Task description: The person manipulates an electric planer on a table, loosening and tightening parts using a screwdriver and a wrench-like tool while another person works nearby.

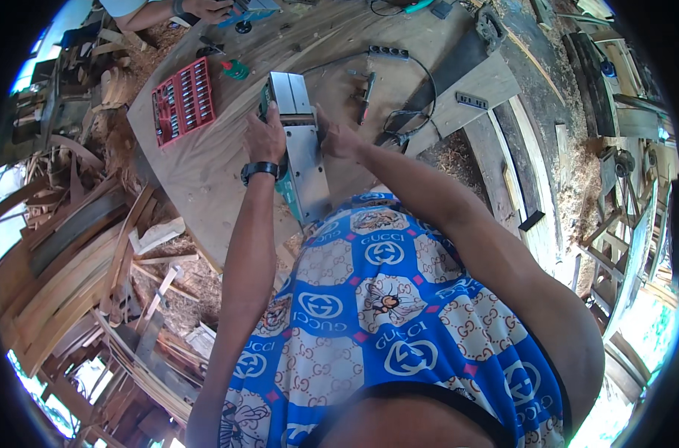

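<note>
An electric hand planer (307,168) with a teal body lies upside down on the table in front of me, its shiny metal sole facing up. My left hand (266,140), with a dark watch on the wrist, grips the planer's left side beside the cutter slot. On the opposite side, my right hand (339,138) has its fingers curled against the planer's edge at the same slot. Whether a small part is pinched in those right fingers is hidden.
A red socket set case (184,102) lies open at left, near a green-handled tool (236,69). A pen-like tool (367,97), a black cable (434,89) and a power strip (389,52) lie at right. Another person's hand (209,9) works at the far edge. Wood pieces surround the table.
</note>
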A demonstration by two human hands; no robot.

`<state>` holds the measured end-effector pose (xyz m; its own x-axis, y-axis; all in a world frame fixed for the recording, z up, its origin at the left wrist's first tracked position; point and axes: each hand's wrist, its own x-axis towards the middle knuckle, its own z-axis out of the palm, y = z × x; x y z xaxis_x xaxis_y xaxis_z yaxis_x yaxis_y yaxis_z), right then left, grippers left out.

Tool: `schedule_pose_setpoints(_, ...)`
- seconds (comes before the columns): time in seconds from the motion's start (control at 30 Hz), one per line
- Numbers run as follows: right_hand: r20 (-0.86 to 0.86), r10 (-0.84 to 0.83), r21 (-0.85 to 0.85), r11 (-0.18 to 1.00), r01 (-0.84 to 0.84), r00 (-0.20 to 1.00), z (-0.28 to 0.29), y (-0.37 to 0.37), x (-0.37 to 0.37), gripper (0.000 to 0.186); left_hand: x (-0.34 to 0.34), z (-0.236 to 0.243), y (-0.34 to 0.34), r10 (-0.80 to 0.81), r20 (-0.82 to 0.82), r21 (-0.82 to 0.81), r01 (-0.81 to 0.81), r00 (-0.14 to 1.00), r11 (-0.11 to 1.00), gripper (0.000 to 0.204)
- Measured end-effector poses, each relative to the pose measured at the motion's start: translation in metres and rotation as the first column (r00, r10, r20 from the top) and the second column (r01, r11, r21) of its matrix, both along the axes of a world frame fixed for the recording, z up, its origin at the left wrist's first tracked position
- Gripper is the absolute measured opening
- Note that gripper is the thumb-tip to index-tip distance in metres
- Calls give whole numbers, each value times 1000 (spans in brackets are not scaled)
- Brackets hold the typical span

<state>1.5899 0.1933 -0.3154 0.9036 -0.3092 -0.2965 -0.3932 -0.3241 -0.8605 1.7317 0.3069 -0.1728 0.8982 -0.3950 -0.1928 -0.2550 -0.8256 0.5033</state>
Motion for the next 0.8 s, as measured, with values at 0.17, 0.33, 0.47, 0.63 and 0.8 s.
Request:
schedule_pose_setpoints(0.17, -11, 13, -32, 999, -13, 1000, 26, 25, -12, 106, 7, -11, 18, 62, -14, -25, -62, 998, 998, 70)
schedule_pose_setpoints(0.33, -64, 118, 100, 989, -111, 991, 35, 20, -21, 110, 5, -8, 17, 61, -36, -83, -63, 998, 995, 70)
schedule_pose_setpoints(0.47, -11, 118, -69, 991, -118, 993, 31, 9, -10, 106, 5, -1, 16, 35, -98, -102, -45, 995, 994, 73)
schedule_pose_setpoints(0.63, -257, -133, -277, 959, 59, 957, 36, -34, -2, 73, 9, -16, 24, 65, -31, -120, -68, 997, 990, 75)
schedule_pose_setpoints(0.8, -178, -589, -471, 755, 457, 788, 38, -112, 5, 52, 7, -12, 18, 78, -74, -115, -86, 994, 990, 75)
